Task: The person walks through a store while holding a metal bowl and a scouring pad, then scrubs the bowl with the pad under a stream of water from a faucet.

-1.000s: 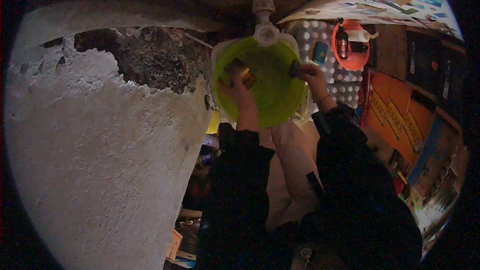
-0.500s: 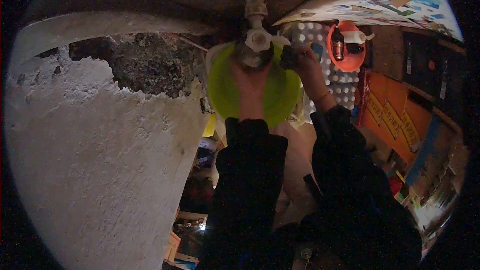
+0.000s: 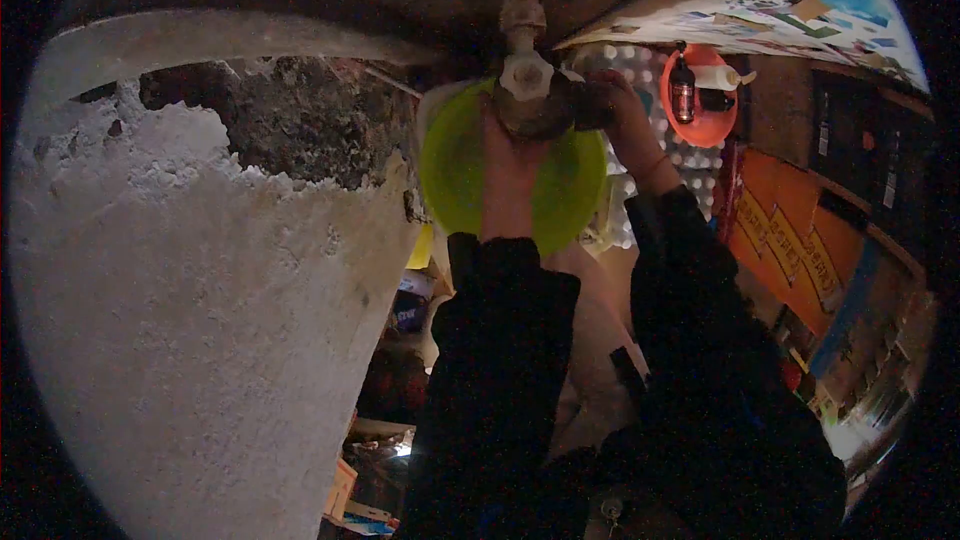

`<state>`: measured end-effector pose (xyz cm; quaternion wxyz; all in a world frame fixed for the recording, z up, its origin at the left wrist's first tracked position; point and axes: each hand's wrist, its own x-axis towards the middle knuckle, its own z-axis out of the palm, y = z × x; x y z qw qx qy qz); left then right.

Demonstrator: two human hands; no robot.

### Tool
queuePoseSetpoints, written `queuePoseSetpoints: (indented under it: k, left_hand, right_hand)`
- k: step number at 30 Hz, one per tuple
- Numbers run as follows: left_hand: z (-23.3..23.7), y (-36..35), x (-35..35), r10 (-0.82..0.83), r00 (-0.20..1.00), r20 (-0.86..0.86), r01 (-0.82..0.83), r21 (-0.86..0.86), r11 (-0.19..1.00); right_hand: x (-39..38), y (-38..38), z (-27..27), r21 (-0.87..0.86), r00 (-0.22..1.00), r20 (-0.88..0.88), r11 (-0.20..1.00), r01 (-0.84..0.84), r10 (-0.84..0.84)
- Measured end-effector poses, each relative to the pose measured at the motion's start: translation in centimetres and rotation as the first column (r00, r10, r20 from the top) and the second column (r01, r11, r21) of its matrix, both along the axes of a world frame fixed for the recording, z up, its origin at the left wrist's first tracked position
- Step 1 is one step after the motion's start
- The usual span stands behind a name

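Note:
Under the white tap [image 3: 525, 75], my left hand [image 3: 512, 175] reaches over a lime-green basin [image 3: 455, 175] and grips a small, round, dull metallic vessel [image 3: 535, 122]. The tap partly covers this vessel. Closed around a small dark object [image 3: 592, 105], my right hand [image 3: 630, 125] presses it at the vessel's right side. What the dark object is I cannot make out in the dim light. The fingers of my left hand are mostly hidden behind the vessel and tap.
To the right, an orange-red basin [image 3: 700, 130] holds a dark bottle [image 3: 682, 90] and a white bottle [image 3: 712, 77]. A bumpy tray-like surface [image 3: 690, 162] lies beneath it. A rough, peeling wall [image 3: 200, 320] fills the left side. Orange printed cardboard [image 3: 790, 230] stands at right.
My right hand has brought the dark object left and against the metallic vessel; before, it was apart from it. The vessel has shifted slightly right, and the camera view has moved a little.

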<state>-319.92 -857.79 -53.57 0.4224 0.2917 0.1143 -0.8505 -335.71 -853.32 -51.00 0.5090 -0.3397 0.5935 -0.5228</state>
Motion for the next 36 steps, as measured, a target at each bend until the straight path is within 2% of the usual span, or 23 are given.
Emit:
queuePoseSetpoints:
  k: [1, 3, 4, 6, 7, 9, 10, 13, 14, 15, 16, 17, 18, 19, 22, 23, 24, 25, 27, 28, 30, 34, 36]
  left_hand:
    - [0.0, 0.1, 0.0, 0.0, 1.0, 0.0, 0.0, 0.0, 1.0]
    - [0.1, 0.2, -0.1, 0.0, 0.999, 0.049, 0.002, -0.04, 0.999]
    - [0.1, 0.3, 0.1, 0.0, 0.999, 0.048, 0.002, -0.04, 0.999]
    - [1.7, 0.1, 0.5, -0.038, 0.995, 0.088, 0.038, -0.005, 0.999]
    - [1.4, 0.1, 0.6, -0.038, 0.995, 0.088, 0.038, -0.006, 0.999]
    - [-0.7, 0.3, 1.1, -0.089, 0.99, 0.107, 0.095, -0.052, 0.994]
    - [-1.4, 0.4, 1.3, -0.089, 0.99, 0.107, 0.095, -0.052, 0.994]
    - [-0.6, 0.0, 1.9, -0.102, 0.992, 0.075, 0.108, -0.08, 0.991]
    - [-0.3, 0.2, 2.3, -0.084, 0.98, 0.183, 0.105, -0.109, 0.988]
    - [0.1, 0.2, 2.6, -0.062, 0.956, 0.288, 0.105, -0.136, 0.985]
    - [0.2, 0.2, 2.9, -0.061, 0.955, 0.29, 0.104, -0.135, 0.985]
    - [0.1, 0.1, 3.3, -0.047, 0.942, 0.333, 0.099, -0.139, 0.985]
    - [0.0, 0.1, 3.6, -0.032, 0.926, 0.377, 0.093, -0.146, 0.985]
    - [-0.1, 0.1, 3.8, -0.03, 0.925, 0.379, 0.092, -0.147, 0.985]
    - [0.4, 0.0, 4.0, -0.045, 0.873, 0.486, 0.165, -0.207, 0.964]
    - [1.0, -0.2, 3.9, -0.081, 0.863, 0.499, 0.187, -0.167, 0.968]
    - [1.5, -0.3, 3.8, -0.116, 0.852, 0.51, 0.208, -0.128, 0.97]
    - [1.6, -0.3, 3.6, -0.115, 0.853, 0.508, 0.207, -0.128, 0.97]
    - [1.4, -0.1, 3.5, -0.146, 0.84, 0.523, 0.264, -0.159, 0.951]
    - [1.2, -0.1, 3.4, -0.145, 0.84, 0.522, 0.263, -0.159, 0.952]
    - [1.0, -0.1, 3.0, -0.232, 0.758, 0.61, 0.375, -0.115, 0.92]
    - [1.2, -0.2, 2.2, -0.286, 0.704, 0.65, 0.4, -0.03, 0.916]
    - [-0.9, 0.4, 1.9, -0.185, 0.73, 0.658, 0.307, -0.074, 0.949]
  right_hand:
    - [-0.3, -0.1, 0.0, 0.0, 1.0, 0.0, 1.0, 0.0, 0.0]
    - [-0.7, -0.5, 0.4, 0.198, 0.862, 0.485, 0.979, 0.056, -0.147]
    - [-0.8, -0.5, 0.1, 0.197, 0.863, 0.484, 0.979, 0.056, -0.147]
    - [-0.7, -0.6, 0.0, 0.119, 0.988, 0.148, 0.991, -0.065, 0.047]
    - [-0.5, -0.5, -0.1, 0.119, 0.988, 0.147, 0.991, -0.065, 0.047]
    - [0.7, -1.0, 1.2, 0.211, 0.867, 0.476, 0.976, 0.049, -0.146]
    - [0.6, -0.9, 0.9, 0.21, 0.867, 0.477, 0.976, 0.049, -0.146]
    - [0.8, -1.2, 0.9, 0.263, 0.718, 0.665, 0.964, 0.033, -0.206]
    - [1.0, -1.2, 0.9, 0.105, 0.939, 0.344, 0.993, -0.053, 0.014]
    - [1.3, -1.3, 1.2, -0.007, 0.979, -0.062, 0.981, -0.196, 0.196]
    - [1.3, -1.3, 0.9, -0.006, 0.979, -0.06, 0.98, -0.198, 0.197]
    - [1.2, -1.4, 0.3, -0.03, 0.853, -0.46, 0.956, -0.291, 0.245]
    - [1.2, -1.6, -0.1, -0.015, 0.581, -0.781, 0.924, -0.383, 0.228]
    - [1.2, -1.7, -0.6, -0.017, 0.583, -0.78, 0.923, -0.384, 0.228]
    - [1.4, -2.0, -0.9, -0.004, 0.593, -0.766, 0.921, -0.389, 0.246]
    - [1.5, -2.2, -0.2, 0.063, 0.88, -0.388, 0.96, -0.271, 0.274]
    - [1.6, -2.4, 0.5, 0.179, 0.981, 0.066, 0.965, -0.19, 0.181]
    - [1.5, -2.6, 1.3, 0.179, 0.981, 0.064, 0.965, -0.191, 0.182]
    - [1.5, -2.9, 2.3, 0.338, 0.907, 0.421, 0.924, -0.18, 0.023]
    - [1.3, -2.8, 2.1, 0.338, 0.907, 0.42, 0.924, -0.18, 0.023]
    - [0.7, -2.4, 1.7, 0.346, 0.961, 0.153, 0.898, -0.271, 0.231]
    - [0.3, -1.9, 1.5, 0.338, 0.971, 0.127, 0.912, -0.234, 0.202]
    - [0.1, -1.8, 1.5, 0.398, 0.977, 0.154, 0.896, -0.197, 0.146]
